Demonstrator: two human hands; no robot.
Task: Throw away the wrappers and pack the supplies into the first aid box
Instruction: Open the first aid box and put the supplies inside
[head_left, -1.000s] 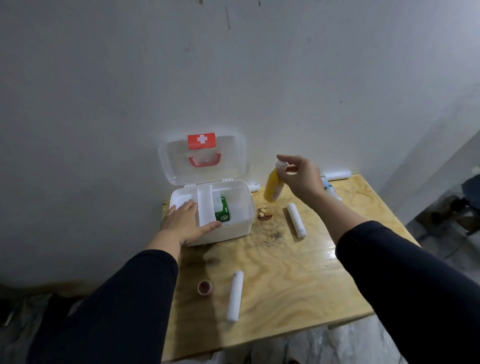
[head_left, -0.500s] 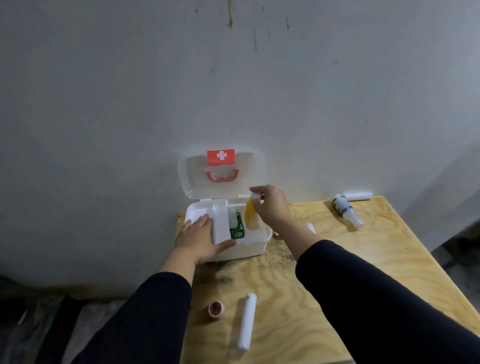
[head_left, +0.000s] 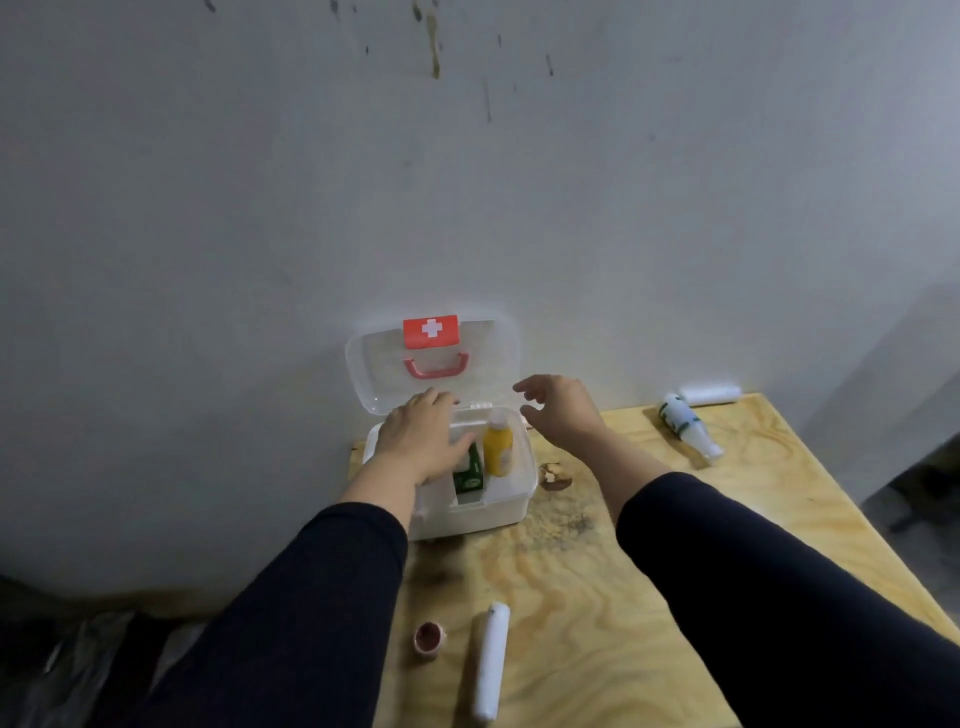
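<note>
Since half a second ago the right hand (head_left: 563, 410) is letting go of the yellow bottle (head_left: 497, 441), now standing in the first aid box (head_left: 511, 499), fingers spread empty, while the left hand (head_left: 421, 441) is lying flat on the box, and the green-labelled bottle (head_left: 685, 425) is lying well off to the right, long axis running front-to-back, nearer the right hand.

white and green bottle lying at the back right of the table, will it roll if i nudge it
Probably: the white and green bottle lies on its side on the bare plywood table, and its body looks round. The tapered neck would likely curve its path. It looks plastic, so probably light.
</note>
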